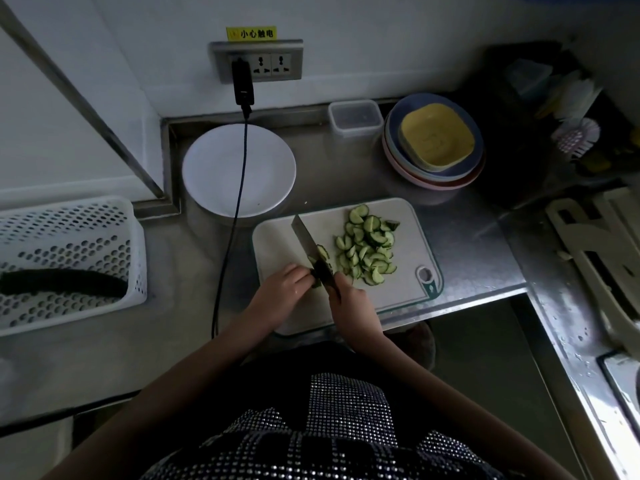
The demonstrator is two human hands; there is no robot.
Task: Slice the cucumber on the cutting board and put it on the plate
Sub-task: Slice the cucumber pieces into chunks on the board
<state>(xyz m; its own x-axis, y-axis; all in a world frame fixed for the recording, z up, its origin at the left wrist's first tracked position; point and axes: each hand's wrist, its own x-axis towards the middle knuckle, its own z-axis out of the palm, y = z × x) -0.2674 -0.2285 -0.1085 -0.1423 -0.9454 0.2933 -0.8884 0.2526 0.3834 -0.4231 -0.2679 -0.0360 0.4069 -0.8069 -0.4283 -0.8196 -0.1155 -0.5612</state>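
Slicing at near-left corner of cutting board (277,244).
Right hand (349,299) wrapped round knife (311,249); left hand (284,282) pinching cucumber stub (317,282); white plate (239,169) just beyond; label 小心触电 (251,33).

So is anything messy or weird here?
Only the black cable: it hangs from the wall socket across the white plate meant for the cucumber slices. Nothing looks spilled.

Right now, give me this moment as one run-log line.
stage: slicing | right hand: gripping knife | left hand: holding cucumber end | slices: on cutting board | white plate: no cucumber
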